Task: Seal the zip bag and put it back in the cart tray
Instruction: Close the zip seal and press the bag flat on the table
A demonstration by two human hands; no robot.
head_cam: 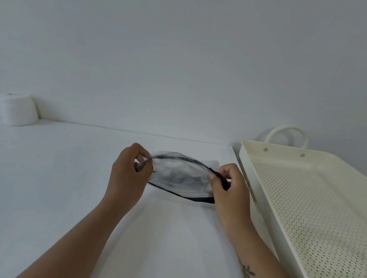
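Observation:
A clear zip bag (180,176) with black edging and a black zip strip lies on the white table (50,182) in front of me. My left hand (130,174) pinches the bag's left end. At the right end, my right hand (229,188) grips the black zip strip. The zip line arches upward between the two hands, and I cannot tell whether it is sealed. Something dark shows blurred inside the bag. The cream cart tray (249,167), with a perforated bottom, stands just right of my right hand.
A white roll of paper (17,109) stands at the far left against the wall. The tray has a looped handle (287,132) at its far end. A white wall runs behind the table.

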